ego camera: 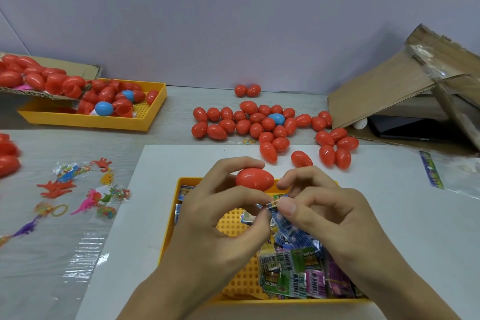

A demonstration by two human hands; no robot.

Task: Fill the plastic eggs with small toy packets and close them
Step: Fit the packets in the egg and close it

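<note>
My left hand [220, 205] holds a closed red plastic egg [254, 179] between its fingertips, above the far rim of a yellow tray [168, 231]. My right hand [317, 205] pinches a small blue toy packet [279, 218] between thumb and forefinger; my left thumb touches the same packet. The tray holds several printed toy packets [298, 275], green, purple and blue. It stands on a white board [135, 254].
Many closed red eggs and one blue egg [275, 118] lie on the table beyond the board. Another yellow tray [85, 122] at the far left holds egg halves under a cardboard box [49, 62]. Small rubber toys [85, 195] lie left. An open cardboard box [405, 91] stands right.
</note>
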